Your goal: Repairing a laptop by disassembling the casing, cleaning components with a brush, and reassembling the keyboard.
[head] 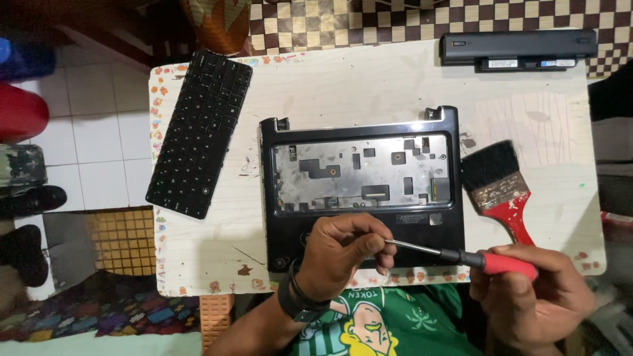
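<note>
Screwdriver tip pinched over the stripped laptop base.

The red-handled screwdriver (461,256) lay level above the palm rest of the laptop base (361,191), near the table's (369,86) front edge. The right hand (531,293) was wrapped closed around the handle; the left hand (344,249) pinched the shaft tip between narrow fingertips. Good practice: steady the tip before seating it, and keep the shaft square. The detached keyboard (199,133), brush (500,188) and battery pack (517,49) lay well apart.
</note>
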